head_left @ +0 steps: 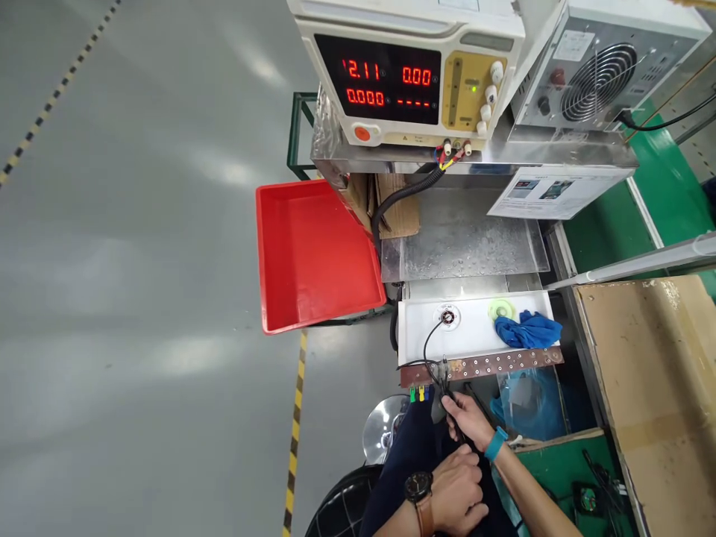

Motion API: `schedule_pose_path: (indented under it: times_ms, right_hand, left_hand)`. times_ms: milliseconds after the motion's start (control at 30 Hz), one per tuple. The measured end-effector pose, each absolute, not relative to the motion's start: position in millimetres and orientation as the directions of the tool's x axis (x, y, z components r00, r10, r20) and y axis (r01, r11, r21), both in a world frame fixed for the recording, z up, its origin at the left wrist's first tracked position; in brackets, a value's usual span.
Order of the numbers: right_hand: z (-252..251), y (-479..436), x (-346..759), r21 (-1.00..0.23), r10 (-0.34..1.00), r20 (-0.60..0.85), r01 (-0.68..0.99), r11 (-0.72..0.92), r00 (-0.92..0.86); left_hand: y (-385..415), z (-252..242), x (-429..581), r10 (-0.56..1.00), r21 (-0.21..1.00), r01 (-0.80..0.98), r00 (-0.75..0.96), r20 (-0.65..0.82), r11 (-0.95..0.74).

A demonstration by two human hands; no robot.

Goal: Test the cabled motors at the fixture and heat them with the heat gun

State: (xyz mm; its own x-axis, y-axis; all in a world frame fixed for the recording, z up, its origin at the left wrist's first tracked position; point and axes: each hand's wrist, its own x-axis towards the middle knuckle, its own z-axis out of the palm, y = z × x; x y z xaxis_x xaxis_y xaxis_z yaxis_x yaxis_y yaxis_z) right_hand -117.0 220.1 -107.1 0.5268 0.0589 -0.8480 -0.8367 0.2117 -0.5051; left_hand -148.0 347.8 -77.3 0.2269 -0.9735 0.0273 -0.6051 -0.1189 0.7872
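My right hand (470,421), with a teal band at the wrist, is closed around thin black cables (445,384) at the front of the workstation. A black lead runs up from them to a round socket (448,318) on the white panel (417,328). Just below and nearer to me, my left hand (459,488), wearing a watch, is curled shut. Dark cable shows between the two hands, but what the left fingers hold is hidden. Beside the cables, small green, yellow and blue clips (421,393) hang under a brown strip with holes (486,365).
A power supply (403,82) with red digits stands on the metal shelf above. The red bin (318,253) is at the left. A blue cloth (529,330) lies on the panel's right end. Cardboard (654,388) covers the right side; a round stool (385,429) is below left.
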Motion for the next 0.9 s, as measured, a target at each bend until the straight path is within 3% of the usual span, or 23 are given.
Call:
schedule_pose_path:
  times_ms: [100,200,300,400,533,767,900]
  right_hand:
    - [-117,228,-134,-0.595,0.027,-0.8,-0.798,0.102,0.6]
    - [-119,237,-149,-0.625,0.003,-0.78,-0.779,0.056,0.626]
    - [-121,242,-154,-0.599,-0.083,-0.799,-0.801,0.013,0.596]
    - [-124,241,-148,-0.608,-0.157,-0.775,-0.79,-0.082,0.613]
    - [-123,239,-136,-0.701,-0.246,-0.652,-0.694,-0.164,0.717]
    - [-129,253,-147,-0.596,-0.14,-0.8,-0.8,0.074,0.583]
    - [-134,255,-156,-0.598,-0.159,-0.798,-0.795,0.097,0.581]
  left_hand:
    - [358,-66,-133,-0.84,0.896,-0.372,0.543,0.0,-0.241]
    - [366,-67,-115,-0.438,0.866,0.028,0.855,-0.28,-0.499]
    - [363,-91,-100,-0.122,0.741,0.432,0.818,-0.562,-0.515]
    - [351,-117,-92,-0.171,0.684,0.623,0.679,-0.714,-0.38]
    - [334,-130,-90,-0.218,0.676,0.67,0.642,-0.735,-0.306]
    - [330,-132,-101,-0.179,0.583,0.754,0.556,-0.811,-0.302]
    - [331,-134,-103,-0.182,0.594,0.736,0.567,-0.803,-0.326]
